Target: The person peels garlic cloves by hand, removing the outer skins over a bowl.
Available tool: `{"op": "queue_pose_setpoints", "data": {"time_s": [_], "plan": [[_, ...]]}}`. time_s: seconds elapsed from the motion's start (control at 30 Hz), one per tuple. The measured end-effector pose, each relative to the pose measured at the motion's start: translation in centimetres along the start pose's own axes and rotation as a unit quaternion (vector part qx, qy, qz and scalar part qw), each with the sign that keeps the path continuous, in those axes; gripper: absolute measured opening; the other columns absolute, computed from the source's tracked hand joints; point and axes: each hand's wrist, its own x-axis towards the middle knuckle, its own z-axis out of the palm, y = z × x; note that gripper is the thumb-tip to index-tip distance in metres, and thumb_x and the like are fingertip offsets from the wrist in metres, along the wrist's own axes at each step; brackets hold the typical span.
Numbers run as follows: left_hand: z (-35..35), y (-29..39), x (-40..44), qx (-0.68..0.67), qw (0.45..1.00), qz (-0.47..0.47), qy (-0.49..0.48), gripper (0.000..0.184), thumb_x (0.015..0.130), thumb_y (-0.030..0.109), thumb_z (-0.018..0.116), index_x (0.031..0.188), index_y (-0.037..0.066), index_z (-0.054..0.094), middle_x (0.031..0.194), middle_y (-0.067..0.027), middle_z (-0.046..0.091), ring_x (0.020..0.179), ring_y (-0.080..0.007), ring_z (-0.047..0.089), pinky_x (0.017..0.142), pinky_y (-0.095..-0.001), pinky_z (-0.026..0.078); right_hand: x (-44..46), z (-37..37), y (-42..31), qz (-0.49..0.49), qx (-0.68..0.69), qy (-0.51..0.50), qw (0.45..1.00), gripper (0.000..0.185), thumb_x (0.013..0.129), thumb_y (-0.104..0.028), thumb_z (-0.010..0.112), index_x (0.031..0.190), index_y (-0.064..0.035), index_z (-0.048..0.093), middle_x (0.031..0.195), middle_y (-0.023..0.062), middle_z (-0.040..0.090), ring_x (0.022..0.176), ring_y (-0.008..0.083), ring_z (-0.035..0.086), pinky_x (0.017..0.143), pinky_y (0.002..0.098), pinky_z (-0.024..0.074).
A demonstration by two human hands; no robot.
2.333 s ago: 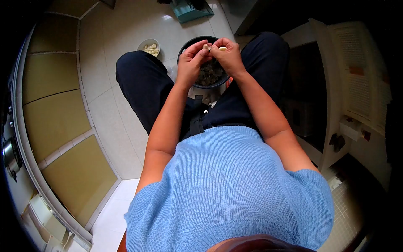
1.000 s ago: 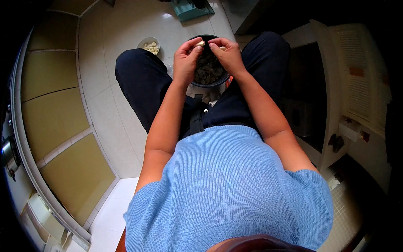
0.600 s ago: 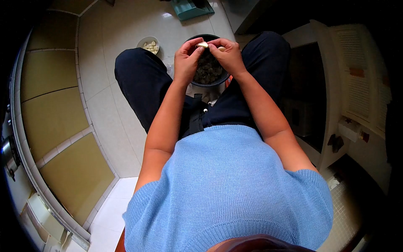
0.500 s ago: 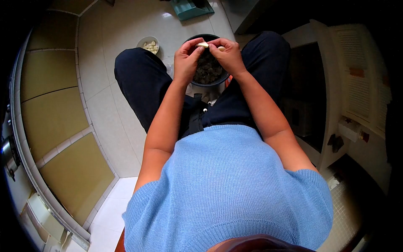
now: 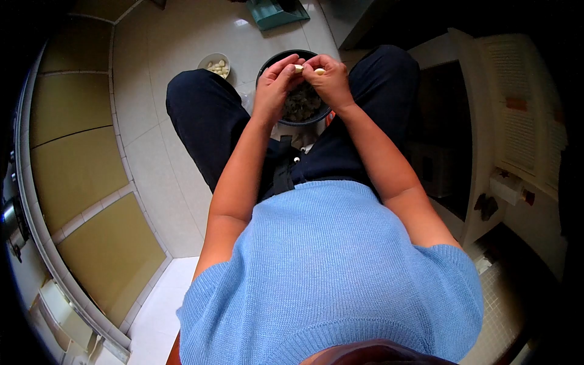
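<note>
My left hand [image 5: 272,85] pinches a pale garlic clove [image 5: 298,69] between thumb and fingers, above a dark round bin [image 5: 261,68]. Close beside it on the right, my right hand [image 5: 330,82] is closed, its fingertips at the clove's right end. A second pale clove [image 5: 320,71] sits in the curl of my right hand. Below both hands the bin holds a heap of dark, papery scraps [image 5: 300,104]. A white bowl [image 5: 202,62] with several peeled cloves [image 5: 218,66] stands on the floor, beyond my left knee.
A teal dustpan [image 5: 277,14] lies on the tiled floor [image 5: 152,97] past the bin. My knees in dark trousers [image 5: 204,112] flank the bin. Yellowish cabinet doors [image 5: 76,170] line the left side. A clear plastic bag [image 5: 246,99] is beside the bin.
My left hand has turned slightly and shifted a little towards my right hand. The clove in its fingers has changed angle and sits slightly lower. My right hand stays nearly in place.
</note>
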Motion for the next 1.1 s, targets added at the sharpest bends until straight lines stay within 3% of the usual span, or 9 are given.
{"op": "queue_pose_setpoints", "data": {"time_s": [0.03,0.1,0.17,0.23,0.43,0.77,0.83,0.9,1.1], "plan": [[-0.2,-0.1,0.1,0.0,1.0,0.0,0.0,0.033,0.088,0.01,0.056,0.118,-0.003,0.051,0.108,-0.0098,0.06,0.094,-0.014,0.058,0.082,-0.0253,0.047,0.1,0.1,0.2,-0.007,0.0,-0.005,1.0,0.017,0.075,-0.016,0.065,0.078,0.0004,0.063,0.07,0.0096,0.064,0.064,0.0132,0.061,0.06,0.0268,0.0484],[-0.4,-0.1,0.2,-0.015,1.0,-0.018,-0.016,0.039,0.088,0.008,0.055,0.124,-0.003,0.045,0.116,-0.0133,0.055,0.102,-0.0186,0.056,0.088,-0.0283,0.046,-0.1,0.0,0.0,-0.003,-0.008,-0.018,1.0,0.017,0.075,-0.016,0.064,0.078,0.0002,0.063,0.07,0.0102,0.064,0.064,0.0141,0.062,0.061,0.0271,0.0485],[-0.4,-0.1,0.3,-0.008,1.0,-0.01,-0.021,0.041,0.087,0.008,0.056,0.124,-0.003,0.044,0.113,-0.0129,0.057,0.1,-0.0173,0.056,0.087,-0.028,0.046,0.0,-0.1,-0.1,0.002,-0.017,-0.031,0.999,0.017,0.076,-0.017,0.064,0.079,0.0001,0.063,0.071,0.0108,0.064,0.065,0.015,0.062,0.061,0.0273,0.0486],[-0.5,0.0,0.3,-0.001,1.0,-0.003,-0.026,0.042,0.086,0.008,0.056,0.125,-0.003,0.043,0.11,-0.0125,0.059,0.097,-0.016,0.057,0.086,-0.0276,0.046,0.0,-0.1,-0.1,0.002,-0.011,-0.036,0.999,0.014,0.08,-0.014,0.063,0.082,0.0001,0.061,0.071,-0.0002,0.06,0.065,0.004,0.053,0.058,0.0201,0.0443],[-0.7,0.4,0.4,0.05,0.996,0.021,-0.069,0.047,0.084,0.006,0.058,0.127,-0.002,0.04,0.109,-0.0111,0.059,0.097,-0.0148,0.057,0.086,-0.0263,0.044,0.3,-0.3,-0.1,0.051,0.047,-0.028,0.997,0.014,0.082,-0.014,0.061,0.081,0.0007,0.06,0.073,-0.0013,0.059,0.068,0.0044,0.052,0.061,0.0199,0.0439],[-1.2,0.1,0.4,0.138,0.99,0.003,-0.034,0.031,0.084,0.01,0.06,0.113,0.001,0.055,0.1,-0.0074,0.062,0.091,-0.011,0.057,0.081,-0.0229,0.045,0.3,-0.6,-0.3,0.03,0.019,-0.025,0.999,0.013,0.083,-0.013,0.059,0.081,0.0,0.061,0.073,-0.0018,0.058,0.067,0.0043,0.051,0.061,0.0195,0.0429],[-1.4,0.0,0.4,0.148,0.988,0.004,-0.032,0.03,0.084,0.011,0.06,0.112,0.0,0.056,0.099,-0.0074,0.062,0.09,-0.0108,0.057,0.082,-0.0229,0.045,0.3,-0.5,0.1,0.03,0.041,0.002,0.999,0.015,0.078,-0.014,0.062,0.08,0.0008,0.062,0.069,0.0041,0.061,0.064,0.009,0.057,0.059,0.0246,0.0469],[-1.6,0.0,0.5,0.187,0.982,0.009,0.005,0.029,0.085,0.011,0.059,0.112,0.0,0.057,0.1,-0.0071,0.062,0.09,-0.0113,0.058,0.081,-0.0229,0.045,0.6,-0.7,0.4,0.031,0.058,0.012,0.998,0.015,0.078,-0.014,0.062,0.08,0.0008,0.062,0.069,0.0039,0.061,0.064,0.0089,0.057,0.059,0.0244,0.0469],[-1.3,0.0,0.5,0.107,0.993,0.008,0.054,0.027,0.085,0.01,0.059,0.111,0.001,0.058,0.096,-0.0049,0.062,0.086,-0.0109,0.058,0.077,-0.022,0.047,0.8,-0.8,0.9,0.059,0.017,0.017,0.998,0.017,0.078,-0.016,0.061,0.08,0.0004,0.064,0.068,0.0062,0.063,0.063,0.0115,0.059,0.059,0.0264,0.0475]]}}
